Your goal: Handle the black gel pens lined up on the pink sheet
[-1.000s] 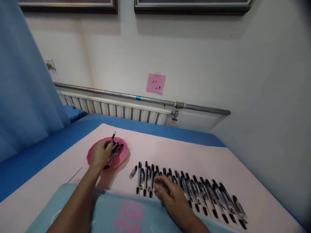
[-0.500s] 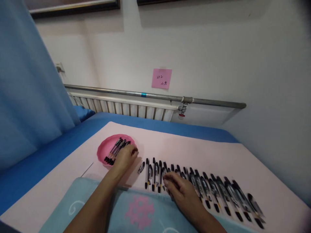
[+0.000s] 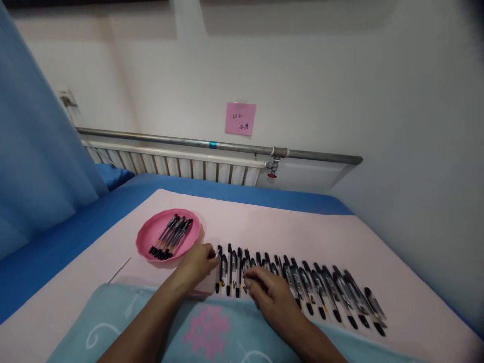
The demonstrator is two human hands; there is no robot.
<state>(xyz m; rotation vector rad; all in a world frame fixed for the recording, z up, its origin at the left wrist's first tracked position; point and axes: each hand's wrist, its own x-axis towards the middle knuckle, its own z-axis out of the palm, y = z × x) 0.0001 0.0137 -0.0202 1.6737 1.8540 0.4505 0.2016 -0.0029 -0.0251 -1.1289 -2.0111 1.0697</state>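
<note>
My left hand [image 3: 199, 262] is closed with thumb and fingers together, beside the left end of a row of pens [image 3: 229, 269]. A dark, shiny bit shows at its fingertips and looks like a pen cap, mostly hidden. My right hand [image 3: 274, 292] rests over the middle of the row, its fingers curled in a pinch. What lies inside that pinch is hidden. Black caps and small metal-coloured tips lie among the clear pen barrels. Several assembled pens [image 3: 172, 237] lie together in a pink scalloped dish [image 3: 142, 238] to the left.
A thin white stick [image 3: 119, 269] lies left of my left arm. Near me, a light blue patterned cloth [image 3: 124, 312] overlaps the pink sheet [image 3: 272, 222]. Behind the blue bed edge are a radiator [image 3: 185, 169] and a metal pipe [image 3: 159, 139]. A blue curtain [image 3: 38, 141] hangs left.
My left hand has come away from the dish to the row's left end, over the spot where a loose cap lay. My right hand stays by the row. The view has shifted slightly.
</note>
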